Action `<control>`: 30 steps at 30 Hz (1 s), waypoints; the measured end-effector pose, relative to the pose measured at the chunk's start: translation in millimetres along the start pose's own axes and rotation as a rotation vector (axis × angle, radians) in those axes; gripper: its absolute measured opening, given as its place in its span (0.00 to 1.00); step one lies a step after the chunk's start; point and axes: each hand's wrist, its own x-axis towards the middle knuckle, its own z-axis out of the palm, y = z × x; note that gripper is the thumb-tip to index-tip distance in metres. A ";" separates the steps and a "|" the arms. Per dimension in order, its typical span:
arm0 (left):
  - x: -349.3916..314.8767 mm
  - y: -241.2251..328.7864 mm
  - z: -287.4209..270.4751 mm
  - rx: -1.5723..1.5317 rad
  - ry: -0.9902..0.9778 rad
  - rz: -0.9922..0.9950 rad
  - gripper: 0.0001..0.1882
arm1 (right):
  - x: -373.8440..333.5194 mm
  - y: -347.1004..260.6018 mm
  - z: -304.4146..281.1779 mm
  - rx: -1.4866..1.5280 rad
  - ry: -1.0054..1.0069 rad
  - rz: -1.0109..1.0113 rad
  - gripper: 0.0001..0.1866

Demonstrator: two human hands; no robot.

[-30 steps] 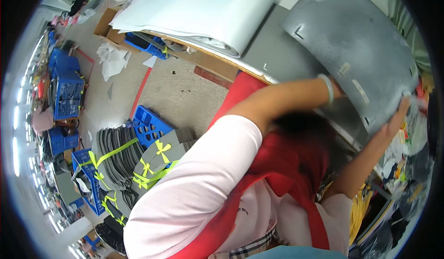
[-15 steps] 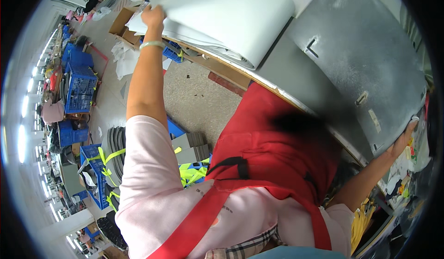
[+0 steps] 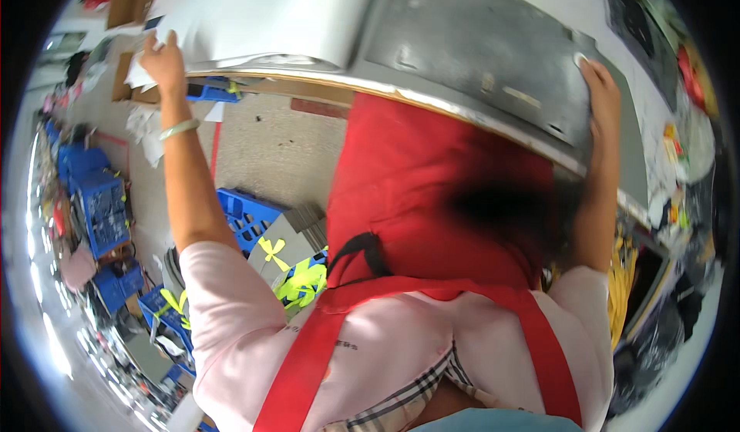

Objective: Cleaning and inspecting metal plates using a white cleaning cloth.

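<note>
Ahead of me lies a worn grey flat board (image 3: pixel 478 54) with slots in it, on the right part of the table. My right hand (image 3: pixel 603 97) is at its right end, fingers curled over the edge; something small and white shows at a fingertip. To its left, a large white sheet (image 3: pixel 270 16) lies in a loose fold with layers showing at the front edge. My left hand (image 3: pixel 163 60), a pale bangle on its wrist, is raised beside the sheet's left end, thumb and finger apart. Nothing shows between them.
The table's front edge (image 3: pixel 416 97) runs close to my red apron. Cardboard boxes (image 3: pixel 135 0) stand at the far left. On the floor at left are blue crates (image 3: pixel 100 205) and grey stacked pieces with yellow ties (image 3: pixel 274 251). Yellow material (image 3: pixel 623 285) and plastic bags lie at right.
The grey board, slanted across the right side before, now lies more level along the table. My right hand has moved up with its edge. The left hand's fingers have come apart; my view has turned.
</note>
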 end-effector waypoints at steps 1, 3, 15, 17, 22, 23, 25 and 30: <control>-13.6 43.0 13.1 -0.185 -0.138 -0.022 0.22 | -1.6 8.9 -6.6 0.003 0.071 0.018 0.16; -47.6 159.4 -1.0 -0.478 -0.362 0.032 0.14 | -2.3 20.7 -12.3 0.024 0.133 0.037 0.14; -204.8 305.2 27.4 -0.286 -0.880 0.638 0.17 | -13.5 18.7 -9.7 -0.168 0.088 -0.019 0.16; -205.6 307.7 25.0 -0.276 -0.962 0.580 0.16 | -16.8 26.1 -13.3 -0.187 0.117 -0.116 0.16; -208.1 302.3 22.8 -0.341 -1.040 0.503 0.14 | -14.4 41.7 -20.5 -0.174 0.089 -0.085 0.17; -209.7 301.3 22.5 -0.341 -1.002 0.521 0.13 | -15.9 43.2 -18.7 -0.124 0.087 -0.085 0.17; -212.7 300.2 21.8 -0.349 -0.986 0.522 0.13 | -17.2 47.3 -18.8 -0.099 0.089 -0.090 0.17; -216.4 300.5 21.1 -0.362 -0.941 0.539 0.11 | -13.7 59.1 -26.0 0.053 0.048 -0.080 0.15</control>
